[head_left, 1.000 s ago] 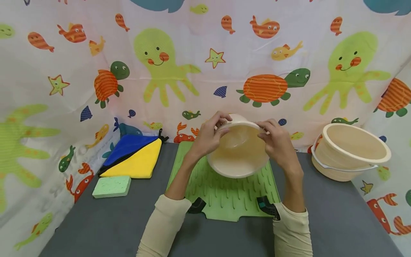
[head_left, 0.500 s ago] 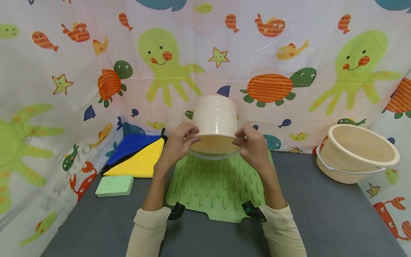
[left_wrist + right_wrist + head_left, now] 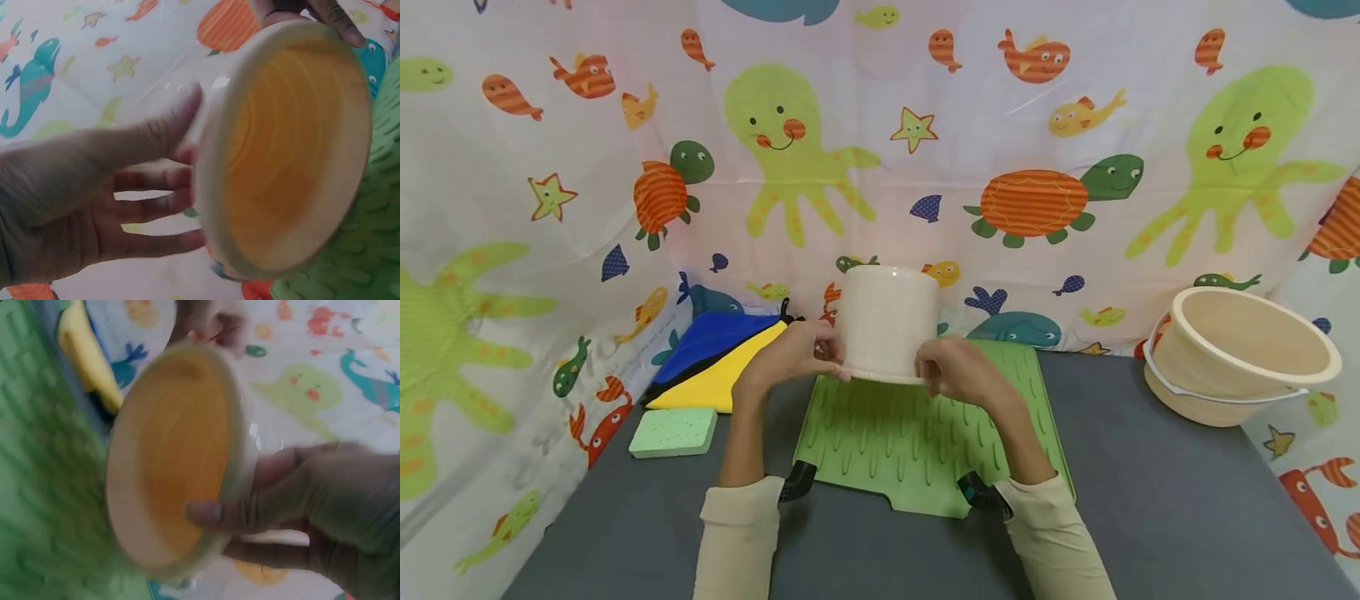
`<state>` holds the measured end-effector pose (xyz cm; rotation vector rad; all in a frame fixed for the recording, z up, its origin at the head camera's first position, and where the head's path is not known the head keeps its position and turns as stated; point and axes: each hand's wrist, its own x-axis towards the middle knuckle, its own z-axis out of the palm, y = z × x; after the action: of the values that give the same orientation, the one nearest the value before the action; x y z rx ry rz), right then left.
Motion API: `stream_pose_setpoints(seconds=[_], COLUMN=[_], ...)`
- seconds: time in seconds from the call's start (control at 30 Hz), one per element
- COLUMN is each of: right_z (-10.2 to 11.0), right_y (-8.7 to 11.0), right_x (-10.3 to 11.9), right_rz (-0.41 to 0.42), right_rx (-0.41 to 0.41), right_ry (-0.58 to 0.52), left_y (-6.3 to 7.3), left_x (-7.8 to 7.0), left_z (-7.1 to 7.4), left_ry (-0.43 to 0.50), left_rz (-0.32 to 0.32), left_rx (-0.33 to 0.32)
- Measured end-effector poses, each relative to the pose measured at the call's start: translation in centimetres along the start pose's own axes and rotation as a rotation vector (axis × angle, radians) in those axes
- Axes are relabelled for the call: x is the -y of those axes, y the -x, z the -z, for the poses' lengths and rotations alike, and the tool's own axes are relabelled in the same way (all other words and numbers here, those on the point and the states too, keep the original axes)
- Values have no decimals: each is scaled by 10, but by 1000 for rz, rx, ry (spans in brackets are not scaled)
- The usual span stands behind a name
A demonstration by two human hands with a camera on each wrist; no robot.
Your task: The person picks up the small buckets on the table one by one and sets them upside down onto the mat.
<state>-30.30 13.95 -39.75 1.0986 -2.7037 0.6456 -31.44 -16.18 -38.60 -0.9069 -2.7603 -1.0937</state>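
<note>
A glossy cream deep bowl (image 3: 887,321) is held upside down over a green ridged mat (image 3: 917,442). Its rim faces down toward the mat, and both wrist views look into its hollow inside. At its left side my left hand (image 3: 790,358) holds the bowl near the rim; in the left wrist view the thumb and fingers of that left hand (image 3: 100,187) lie along its outer wall. On the opposite side, my right hand (image 3: 962,367) grips the rim. The right wrist view has the right hand's thumb (image 3: 209,512) over the rim, with fingers on the outer wall.
A cream bucket (image 3: 1198,387) with a wire handle stands at the right. To the left are a folded blue and yellow cloth (image 3: 737,367) and a pale green sponge (image 3: 673,433) on the grey table (image 3: 1150,500). A sea-animal curtain (image 3: 865,83) closes the back and sides.
The bowl first had its opening toward me, then was turned over and lowered, base up, closer to the mat. Both hands have moved left with it, still holding it.
</note>
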Motion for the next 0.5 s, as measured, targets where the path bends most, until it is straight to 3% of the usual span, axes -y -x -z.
stream_pose_setpoints(seconds=[0.07, 0.13, 0.23, 0.37, 0.43, 0.5], right_z=[1, 2, 4, 10, 13, 18], right_y=[0, 0, 0, 3, 5, 8], right_x=[3, 6, 9, 8, 4, 0], right_rz=[-6, -14, -19, 20, 49, 39], right_rx=[69, 116, 195, 368, 451, 474], right_ry=[-17, -32, -96, -223, -269, -291], left_y=[3, 3, -1, -7, -8, -8], left_x=[2, 4, 8, 12, 13, 13], left_z=[1, 0, -3, -10, -12, -11], left_ry=[50, 107, 221, 358, 386, 369], left_rz=[77, 143, 207, 172, 138, 95], left_rx=[-30, -100, -170, -98, -40, 16])
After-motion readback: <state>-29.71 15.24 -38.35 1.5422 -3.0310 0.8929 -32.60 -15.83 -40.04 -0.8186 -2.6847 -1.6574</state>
